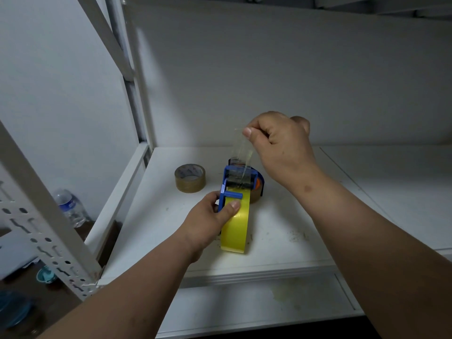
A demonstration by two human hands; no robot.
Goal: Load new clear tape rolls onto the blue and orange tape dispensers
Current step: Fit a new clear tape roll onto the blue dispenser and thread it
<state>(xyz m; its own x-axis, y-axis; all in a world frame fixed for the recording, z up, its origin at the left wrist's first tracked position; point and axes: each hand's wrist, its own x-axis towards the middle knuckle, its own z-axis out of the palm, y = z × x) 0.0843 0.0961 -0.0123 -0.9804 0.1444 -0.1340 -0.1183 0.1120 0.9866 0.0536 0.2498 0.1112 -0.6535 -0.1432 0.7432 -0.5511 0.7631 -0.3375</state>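
Note:
A blue tape dispenser (232, 183) stands on the white shelf (281, 231), with a yellowish clear tape roll (236, 226) mounted on it. My left hand (210, 217) grips the dispenser and roll from the left, thumb on the roll's face. My right hand (278, 145) is raised above the dispenser and pinches the free end of a clear tape strip (241, 152) pulled up from the roller. An orange part (257, 183), partly hidden, shows behind the blue dispenser beside another roll. A brownish tape roll (190, 177) lies flat to the left.
A white perforated metal rack post (41, 223) crosses the left foreground. A plastic water bottle (71, 207) stands low at the left. A teal object (46, 276) lies on the dark surface below. The shelf's back wall is close behind my right hand.

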